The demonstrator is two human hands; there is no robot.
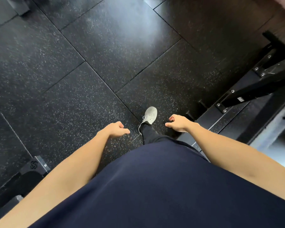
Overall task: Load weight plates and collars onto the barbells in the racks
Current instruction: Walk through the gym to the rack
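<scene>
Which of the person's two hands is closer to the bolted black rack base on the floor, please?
The right hand, which hangs empty just beside the bolted rack base. The left hand, also empty, hangs over open rubber floor, farther from that frame.

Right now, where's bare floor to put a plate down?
Free: the speckled rubber floor ahead, from the left hand and grey shoe up to the top edge. Crowded: the bolted black rack base on the right, and the black bracket at lower left. Both hands empty.
</scene>
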